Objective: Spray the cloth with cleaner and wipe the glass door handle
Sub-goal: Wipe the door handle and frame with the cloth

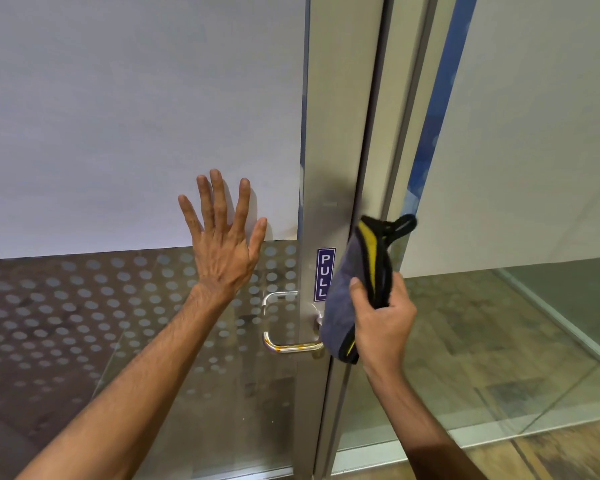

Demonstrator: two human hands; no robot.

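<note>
Cloth, grey with a yellow-and-black edge, is bunched in the closed right hand, at the door's edge. Just left of that hand lies the door handle, its lower bar running sideways. Farther off, the left hand presses flat and open on the glass door. No containers show.
</note>
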